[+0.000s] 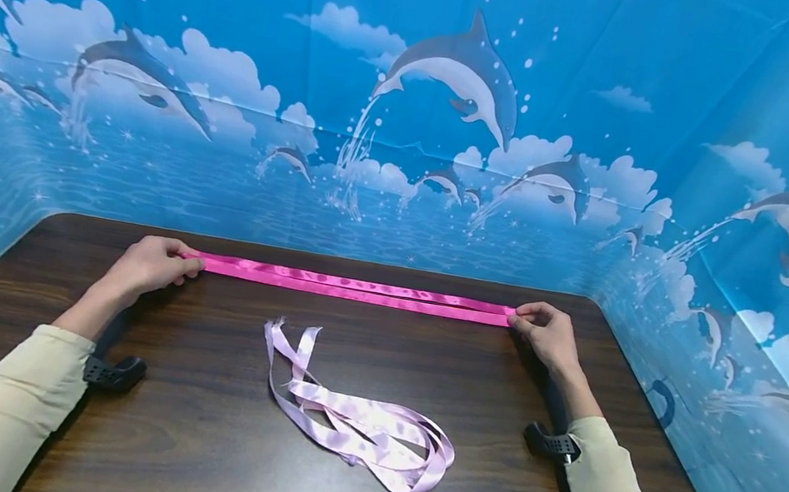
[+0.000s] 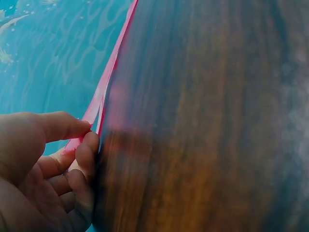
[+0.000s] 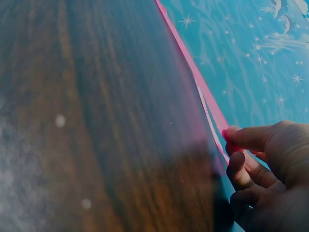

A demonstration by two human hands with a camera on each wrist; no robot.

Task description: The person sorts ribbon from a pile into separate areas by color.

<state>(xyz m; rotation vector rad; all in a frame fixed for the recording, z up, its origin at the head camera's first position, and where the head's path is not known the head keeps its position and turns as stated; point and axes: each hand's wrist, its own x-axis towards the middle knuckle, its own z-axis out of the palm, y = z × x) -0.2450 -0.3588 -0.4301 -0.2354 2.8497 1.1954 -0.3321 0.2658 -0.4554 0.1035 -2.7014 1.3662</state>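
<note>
A bright pink satin ribbon [image 1: 357, 295] stretches straight across the back of the table in two strands, one above the other. My left hand [image 1: 153, 264] pinches its left end between thumb and fingers; in the left wrist view a short pink tip shows past the thumb of that hand [image 2: 53, 169]. At the other end my right hand [image 1: 547, 335] pinches the ribbon, and the right wrist view shows the thumb and forefinger of this hand [image 3: 270, 159] closed on it. A pale lilac ribbon [image 1: 369, 423] lies loosely looped on the table nearer the front, touched by neither hand.
The dark wood-grain table [image 1: 201, 437] has rounded back corners. Behind it and along the sides hangs a blue curtain [image 1: 238, 174] printed with dolphins and clouds. Black straps [image 1: 113, 372] are worn on both wrists, below the pale yellow sleeves.
</note>
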